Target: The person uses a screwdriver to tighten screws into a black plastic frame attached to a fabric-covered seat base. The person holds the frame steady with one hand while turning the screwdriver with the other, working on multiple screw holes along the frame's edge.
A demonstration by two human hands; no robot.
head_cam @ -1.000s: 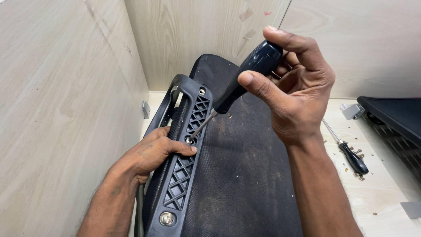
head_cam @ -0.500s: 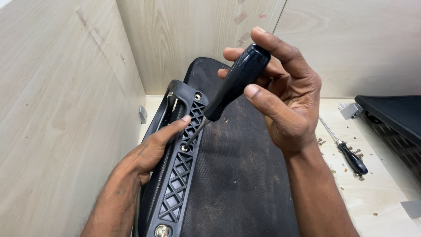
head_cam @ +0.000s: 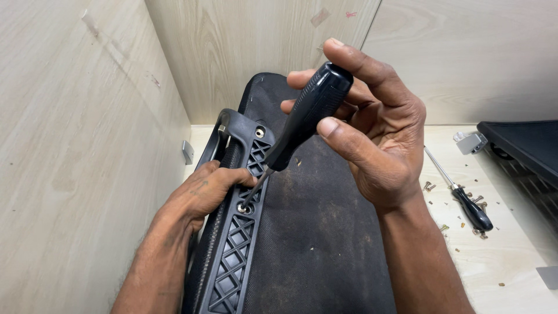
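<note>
1. The right hand [head_cam: 378, 145] has its fingers closed around the black handle of the screwdriver [head_cam: 305, 119]; the tip sits on a screw [head_cam: 243, 207] in the black plastic bracket [head_cam: 235, 232]. The shaft leans, so I judge the tip could slip out and damage the screw head.
2. The left hand [head_cam: 203, 189] lies half-closed on the bracket, fingertips just beside the screw. A slip could hit them.
3. The bracket lies on the dark fabric panel [head_cam: 314, 232]; if the left hand loosens, it may shift.
4. Loose small screws [head_cam: 429, 186] on the worktop [head_cam: 500, 261], near a second screwdriver [head_cam: 465, 200], could roll away.
</note>
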